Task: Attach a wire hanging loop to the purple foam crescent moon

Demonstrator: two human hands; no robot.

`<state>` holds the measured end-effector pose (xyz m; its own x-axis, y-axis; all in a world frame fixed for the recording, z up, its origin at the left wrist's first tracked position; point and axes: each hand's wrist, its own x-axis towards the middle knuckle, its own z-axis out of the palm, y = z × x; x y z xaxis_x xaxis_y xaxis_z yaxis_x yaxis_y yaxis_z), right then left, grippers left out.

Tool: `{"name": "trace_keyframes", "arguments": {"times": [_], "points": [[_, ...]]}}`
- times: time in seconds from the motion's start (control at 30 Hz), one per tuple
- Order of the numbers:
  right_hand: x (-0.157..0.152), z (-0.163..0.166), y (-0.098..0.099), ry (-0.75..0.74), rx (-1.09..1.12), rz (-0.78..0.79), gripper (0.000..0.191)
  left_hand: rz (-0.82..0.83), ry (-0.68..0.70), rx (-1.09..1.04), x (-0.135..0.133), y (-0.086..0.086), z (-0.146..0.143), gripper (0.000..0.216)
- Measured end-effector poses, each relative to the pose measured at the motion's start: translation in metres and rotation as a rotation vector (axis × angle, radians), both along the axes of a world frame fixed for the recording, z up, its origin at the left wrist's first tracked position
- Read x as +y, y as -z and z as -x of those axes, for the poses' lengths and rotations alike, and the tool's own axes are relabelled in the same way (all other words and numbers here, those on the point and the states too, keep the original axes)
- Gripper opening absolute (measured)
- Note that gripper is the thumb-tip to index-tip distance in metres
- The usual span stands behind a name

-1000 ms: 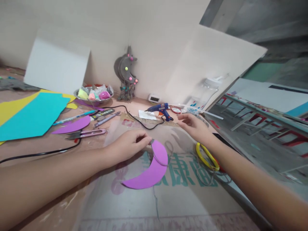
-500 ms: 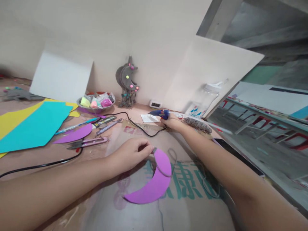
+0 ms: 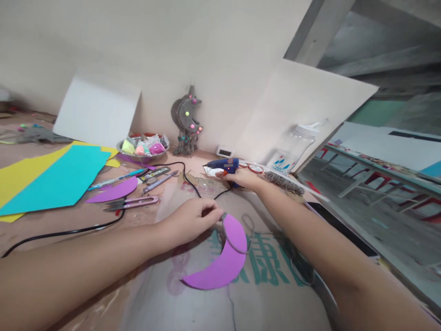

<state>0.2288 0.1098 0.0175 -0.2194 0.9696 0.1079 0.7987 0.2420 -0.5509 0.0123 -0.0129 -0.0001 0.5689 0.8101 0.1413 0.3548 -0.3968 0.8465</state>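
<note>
A purple foam crescent (image 3: 222, 262) lies on the printed mat in front of me, with a grey cord (image 3: 241, 234) looped across its upper tip. My left hand (image 3: 188, 220) is closed in a pinch on the cord at that tip. My right hand (image 3: 241, 178) is stretched to the back of the table and wraps round the handle of the blue hot glue gun (image 3: 222, 164), which is raised a little off the table, nozzle pointing left. The gun's black cable (image 3: 188, 179) trails off to the left.
Teal (image 3: 58, 181) and yellow foam sheets lie at the left, with a purple half-disc (image 3: 113, 192), thread snips (image 3: 132, 202), a pen and a cutter beside them. A metal bowl of coloured clay (image 3: 143, 148) and a grey moon ornament (image 3: 188, 120) stand by the wall. A plastic jar (image 3: 291, 148) is at the right.
My right hand reached from mid-table to the glue gun, closed on its handle and has lifted it slightly. My left hand has kept its pinch at the crescent's tip.
</note>
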Motion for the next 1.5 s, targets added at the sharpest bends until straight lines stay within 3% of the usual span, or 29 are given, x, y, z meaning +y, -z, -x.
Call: {"name": "trace_keyframes", "arguments": {"times": [0.23, 0.37, 0.5, 0.67, 0.8, 1.0, 1.5], "points": [[0.001, 0.023, -0.006, -0.050, 0.131, 0.001, 0.028, 0.008, -0.006, -0.017, 0.001, 0.001, 0.001, 0.028], [-0.031, 0.010, -0.025, -0.081, 0.186, 0.001, 0.030, 0.007, -0.004, -0.036, 0.000, 0.000, 0.001, 0.029], [-0.078, -0.022, -0.037, -0.089, 0.143, -0.067, 0.031, 0.010, -0.043, -0.048, -0.001, -0.001, 0.001, 0.031], [-0.132, -0.058, -0.024, -0.120, 0.095, -0.123, 0.037, 0.028, -0.047, -0.029, -0.001, -0.005, 0.001, 0.031], [-0.159, -0.060, -0.005, -0.096, 0.084, -0.057, 0.029, 0.007, -0.060, 0.006, -0.002, -0.007, 0.001, 0.032], [-0.164, -0.049, 0.010, -0.207, 0.167, 0.113, 0.027, -0.023, -0.049, 0.038, -0.001, -0.005, 0.002, 0.031], [-0.164, -0.040, 0.008, -0.134, 0.054, 0.051, 0.032, -0.022, -0.037, 0.031, -0.001, -0.003, 0.002, 0.030]]}}
